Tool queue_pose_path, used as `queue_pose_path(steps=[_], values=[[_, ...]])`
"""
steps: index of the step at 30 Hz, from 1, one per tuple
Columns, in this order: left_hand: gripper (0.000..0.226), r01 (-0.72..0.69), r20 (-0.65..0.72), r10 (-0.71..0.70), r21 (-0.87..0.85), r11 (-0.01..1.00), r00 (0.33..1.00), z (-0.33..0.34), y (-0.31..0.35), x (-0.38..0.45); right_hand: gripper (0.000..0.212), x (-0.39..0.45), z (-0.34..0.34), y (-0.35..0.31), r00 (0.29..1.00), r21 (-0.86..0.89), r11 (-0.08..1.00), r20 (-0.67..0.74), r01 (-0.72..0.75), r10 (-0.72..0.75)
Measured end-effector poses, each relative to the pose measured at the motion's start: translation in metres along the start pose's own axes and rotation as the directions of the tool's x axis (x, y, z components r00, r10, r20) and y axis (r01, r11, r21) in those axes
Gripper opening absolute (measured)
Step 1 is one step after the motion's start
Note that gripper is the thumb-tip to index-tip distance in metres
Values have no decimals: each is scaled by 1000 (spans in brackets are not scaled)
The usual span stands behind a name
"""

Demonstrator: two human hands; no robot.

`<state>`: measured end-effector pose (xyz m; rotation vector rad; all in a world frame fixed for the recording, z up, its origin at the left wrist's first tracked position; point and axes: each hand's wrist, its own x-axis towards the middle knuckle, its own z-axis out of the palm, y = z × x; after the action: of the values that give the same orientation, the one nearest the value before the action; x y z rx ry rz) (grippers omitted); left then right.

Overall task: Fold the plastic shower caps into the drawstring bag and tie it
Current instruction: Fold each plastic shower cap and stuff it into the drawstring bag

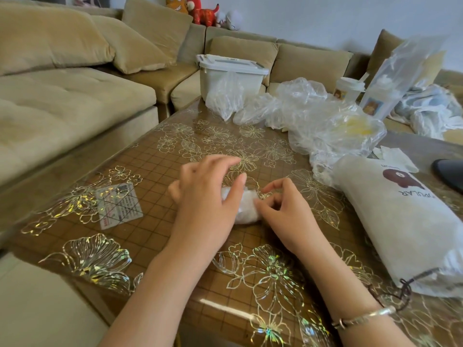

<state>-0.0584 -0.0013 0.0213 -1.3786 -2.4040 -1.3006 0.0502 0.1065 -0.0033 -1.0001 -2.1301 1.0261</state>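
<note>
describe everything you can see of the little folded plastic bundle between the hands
The folded shower cap is a small, whitish, translucent wad of crinkled thin plastic, lying on the floral table cover. The left hand covers its left side, fingers loosely spread above it; the right hand pinches its right edge.

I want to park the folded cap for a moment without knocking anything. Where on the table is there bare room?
Free: the table between the hands and the white lidded box, and the near-left stretch around the flat card. Crowded: the far right, with loose plastic caps, and the right edge, taken by the drawstring bag.
</note>
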Motion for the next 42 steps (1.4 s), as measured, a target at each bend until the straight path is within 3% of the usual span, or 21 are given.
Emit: queue_pose_path(steps=[2, 6, 10, 13, 16, 18, 21, 24, 26, 31, 37, 39, 42], values=[[42, -138, 106, 127, 103, 985, 986, 1, 0, 0, 18, 0, 1, 0, 1000, -35, 999, -14, 18, -19], [51, -132, 418, -14, 319, 938, 908, 9, -8, -6, 15, -1, 2, 1, 997, -195, 978, -18, 71, -76], [54, -125, 512, -102, 390, 912, 853, 9, -16, -3, 14, 0, 2, 2, 997, -282, 956, 28, 76, -71], [54, -115, 506, -91, 361, 925, 858, 9, -16, -3, 9, -1, 1, -1, 997, -286, 956, 51, 63, -51], [54, 50, 392, -114, 169, 984, 913, 7, -13, -4, 9, -3, -2, -4, 997, -205, 977, 62, 56, -44], [53, 224, 275, -184, -123, 967, 944, 1, -6, -4, 8, -8, -10, -9, 999, 57, 998, 53, 11, -14], [38, 403, 279, -295, -521, 753, 914, -10, 12, -10, 6, -22, -29, -18, 1000, 314, 949, 4, -15, 14], [26, 471, 383, -276, -685, 556, 882, -12, 36, -21, 6, -43, -55, -26, 999, 432, 902, -39, 6, 12], [24, 447, 376, -242, -729, 518, 894, -8, 54, -28, 13, -61, -73, -30, 999, 467, 884, -50, 26, -3], [21, 370, 352, -147, -737, 565, 924, 8, 96, -51, 40, -111, -116, -21, 983, 349, 919, -53, 185, -177], [28, 259, 368, 2, -660, 705, 930, 40, 130, -79, 26, -157, -166, 19, 950, 238, 944, -266, 227, -161], [18, 144, 339, 63, -550, 823, 939, 51, 137, -85, 33, -165, -184, 36, 929, 169, 958, -331, 230, -165], [36, -62, 297, 165, -329, 942, 940, 72, 146, -94, 50, -167, -197, 62, 921, -1, 977, -336, 211, -199]])
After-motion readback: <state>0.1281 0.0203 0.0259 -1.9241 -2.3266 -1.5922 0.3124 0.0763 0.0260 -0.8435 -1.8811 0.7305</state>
